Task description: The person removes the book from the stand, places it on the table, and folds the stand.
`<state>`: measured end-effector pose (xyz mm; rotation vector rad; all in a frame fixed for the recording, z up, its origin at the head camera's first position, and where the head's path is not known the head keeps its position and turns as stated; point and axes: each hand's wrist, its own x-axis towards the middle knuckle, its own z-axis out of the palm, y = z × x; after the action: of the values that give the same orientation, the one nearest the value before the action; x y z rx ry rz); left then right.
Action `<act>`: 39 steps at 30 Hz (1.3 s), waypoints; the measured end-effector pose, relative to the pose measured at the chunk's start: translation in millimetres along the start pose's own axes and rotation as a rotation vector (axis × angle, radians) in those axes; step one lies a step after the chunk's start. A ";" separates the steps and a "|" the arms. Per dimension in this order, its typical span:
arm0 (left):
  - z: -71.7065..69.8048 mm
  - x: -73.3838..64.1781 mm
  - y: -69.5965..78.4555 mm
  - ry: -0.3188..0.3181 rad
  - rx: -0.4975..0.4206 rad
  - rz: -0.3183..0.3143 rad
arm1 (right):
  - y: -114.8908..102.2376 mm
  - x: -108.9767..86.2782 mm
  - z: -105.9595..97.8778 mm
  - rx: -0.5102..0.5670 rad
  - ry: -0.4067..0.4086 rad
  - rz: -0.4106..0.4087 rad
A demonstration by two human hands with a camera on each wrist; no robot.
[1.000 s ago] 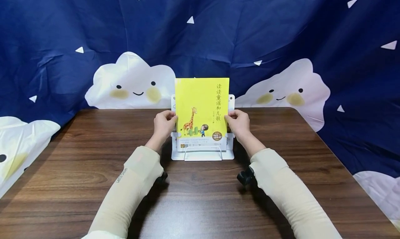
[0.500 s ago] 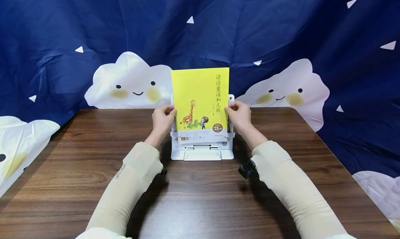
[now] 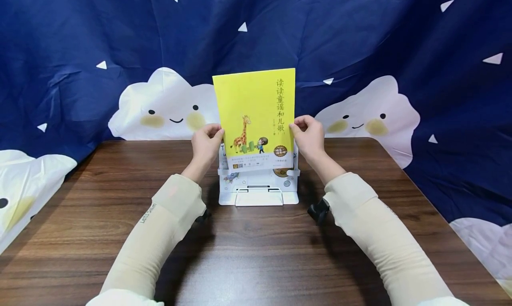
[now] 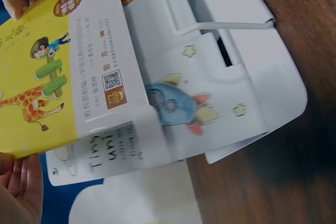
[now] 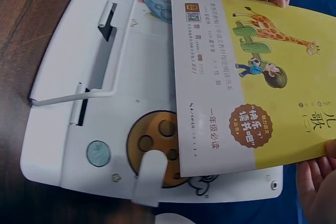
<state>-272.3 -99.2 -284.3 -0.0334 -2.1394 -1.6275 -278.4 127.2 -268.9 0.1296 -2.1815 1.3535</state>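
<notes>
One yellow book [image 3: 256, 101] at frame centre — long axis near vertical, slightly tilted — lies between two hands. Left hand [image 3: 205, 146] and right hand [image 3: 311, 137], equally near: each grip pinches one side edge. Lower edge sits above the single wire retainer [image 4: 231, 25] of one white bookstand [image 3: 260, 180].

One yellow-and-white paper book [image 3: 256, 99] is at the centre of the head view, with one white book stand [image 3: 290, 198] below it bearing two white side clips [image 5: 150, 177]. There are two bare hands at mid-frame: one left hand [image 3: 205, 146], one right hand [image 3: 310, 139]. Two cream fabric sleeves [image 3: 142, 243] run to the bottom edge, with two small black devices [image 3: 318, 211] near the cuffs. Lower frame: one brown wood-grain table [image 3: 256, 261]. Upper frame: one navy fabric curtain [image 3: 264, 48], eight white triangles [image 3: 242, 27], four white clouds [image 3: 172, 103].
</notes>
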 end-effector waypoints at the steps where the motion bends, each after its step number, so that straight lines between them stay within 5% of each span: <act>1: -0.7 0.5 1.9 0.001 -0.006 -0.001 | -1.9 0.6 -0.4 0.000 0.002 -0.004; 21: -31.0 7.4 18.8 0.027 -0.020 0.024 | -27.8 3.3 8.4 0.088 0.006 -0.091; 39: -88.5 3.5 6.0 -0.021 0.017 0.024 | -46.1 -11.8 50.8 0.134 -0.118 -0.020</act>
<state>-244.1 -179.7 -259.6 -0.0714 -2.1602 -1.6025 -272.6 59.3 -255.0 0.2881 -2.1771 1.5155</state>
